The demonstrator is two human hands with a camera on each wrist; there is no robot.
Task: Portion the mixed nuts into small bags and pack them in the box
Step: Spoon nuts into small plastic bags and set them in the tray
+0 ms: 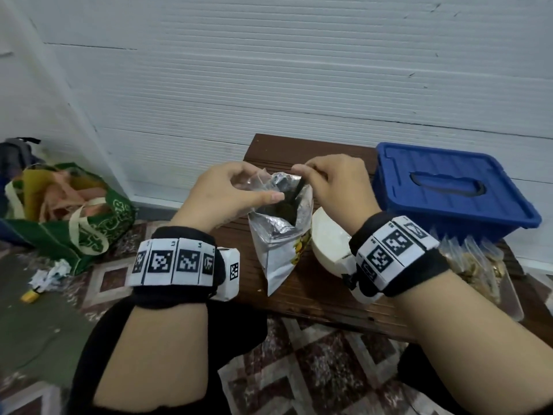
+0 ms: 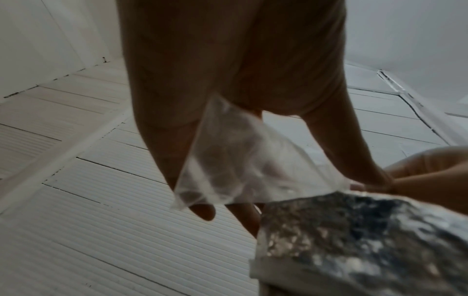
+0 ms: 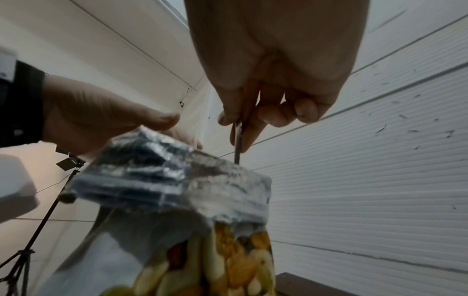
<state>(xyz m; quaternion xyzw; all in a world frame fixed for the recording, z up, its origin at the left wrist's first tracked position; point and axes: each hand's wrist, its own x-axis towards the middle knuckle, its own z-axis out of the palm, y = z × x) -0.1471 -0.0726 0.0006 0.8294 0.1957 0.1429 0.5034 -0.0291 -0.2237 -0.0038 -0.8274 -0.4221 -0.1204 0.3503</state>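
Nearest, black knit cuffs on both wrists, banded with white blocks printed in black square codes. Below them, a dark brown ribbed table [image 1: 314, 292] on a patterned rug.

At mid-table, an upright foil pouch [image 1: 281, 235]: crinkled silver inside, glossy white outside with printed nuts, mouth torn open. Just left of the pouch mouth, left hand [image 1: 227, 196] pinching a small clear bag [image 2: 243, 158], thin, soft and wrinkled, fingers curled behind the film and thumb stretched across toward the pouch rim. Just above the pouch mouth, right hand [image 1: 335, 181] gripping a thin dark handle [image 3: 238, 140], thumb and forefinger pressed on it, other fingers curled; lower end sunk inside the pouch, shape of its tip hidden.

Right of the pouch, touching it, a smooth round white bowl [image 1: 326, 244]. Further right, a heap of filled clear bags [image 1: 475, 262], lumpy with tan nuts. Behind the pouch to the right, a blue moulded plastic box [image 1: 454, 190], lid closed, slot handle on top.

Left of the pouch, on the floor, a green woven tote [image 1: 74, 214] stuffed with cloth. Beyond everything, a white ribbed wall.
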